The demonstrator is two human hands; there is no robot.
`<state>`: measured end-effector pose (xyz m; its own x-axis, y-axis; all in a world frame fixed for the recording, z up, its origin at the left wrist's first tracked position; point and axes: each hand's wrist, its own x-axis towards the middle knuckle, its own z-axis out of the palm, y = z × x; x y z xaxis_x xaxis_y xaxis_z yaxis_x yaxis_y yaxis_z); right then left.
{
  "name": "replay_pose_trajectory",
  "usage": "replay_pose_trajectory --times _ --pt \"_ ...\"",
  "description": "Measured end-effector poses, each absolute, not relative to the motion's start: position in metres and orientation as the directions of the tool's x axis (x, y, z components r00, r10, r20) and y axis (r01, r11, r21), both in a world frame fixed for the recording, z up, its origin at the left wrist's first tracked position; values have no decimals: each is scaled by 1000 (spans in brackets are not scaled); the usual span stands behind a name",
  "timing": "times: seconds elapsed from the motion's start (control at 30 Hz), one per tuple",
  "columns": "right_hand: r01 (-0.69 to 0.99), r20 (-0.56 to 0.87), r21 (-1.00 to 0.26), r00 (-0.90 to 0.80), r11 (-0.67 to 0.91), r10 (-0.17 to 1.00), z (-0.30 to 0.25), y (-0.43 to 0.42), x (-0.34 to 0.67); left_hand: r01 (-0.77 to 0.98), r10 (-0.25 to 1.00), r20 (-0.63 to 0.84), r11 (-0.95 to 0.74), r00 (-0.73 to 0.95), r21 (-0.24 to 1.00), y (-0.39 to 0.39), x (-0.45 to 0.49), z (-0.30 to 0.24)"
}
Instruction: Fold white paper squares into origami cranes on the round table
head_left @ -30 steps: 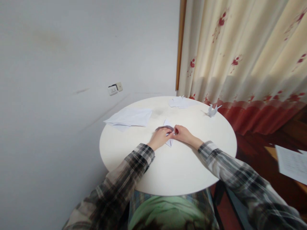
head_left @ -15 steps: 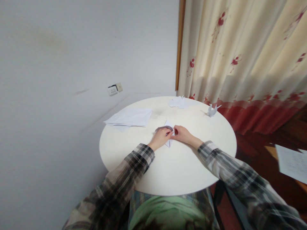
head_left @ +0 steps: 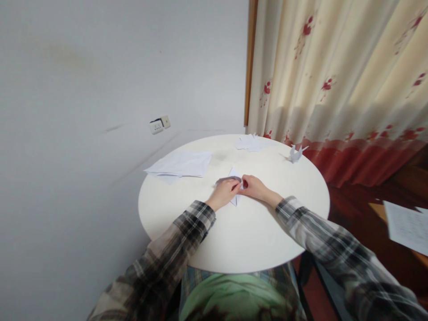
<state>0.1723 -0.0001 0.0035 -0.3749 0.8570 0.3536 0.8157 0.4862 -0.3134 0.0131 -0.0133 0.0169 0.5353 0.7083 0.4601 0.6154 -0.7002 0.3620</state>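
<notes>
A piece of folded white paper [head_left: 235, 171] lies near the middle of the round white table [head_left: 230, 240]. Its pointed ends show above and below my hands, while the middle is covered by my fingers. My left hand [head_left: 224, 192] is closed on the paper's left side, fingertips pinched together. From the right, my right hand [head_left: 256, 186] pinches the paper's other side, thumb and fingers curled. The fingertips of both hands nearly meet over it.
A stack of white paper [head_left: 182, 163] lies at the table's left. Some paper pieces [head_left: 251, 142] rest at the far edge. A folded paper crane [head_left: 294, 154] stands at the back right. Written sheets [head_left: 406, 225] lie lower right, off the table. A curtain [head_left: 334, 89] hangs behind.
</notes>
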Motion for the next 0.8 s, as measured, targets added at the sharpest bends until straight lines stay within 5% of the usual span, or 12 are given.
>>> replay_pose_trajectory --times 0.8 --pt "829 340 -307 -362 467 868 4 -1 172 587 730 476 -681 491 438 -18 15 22"
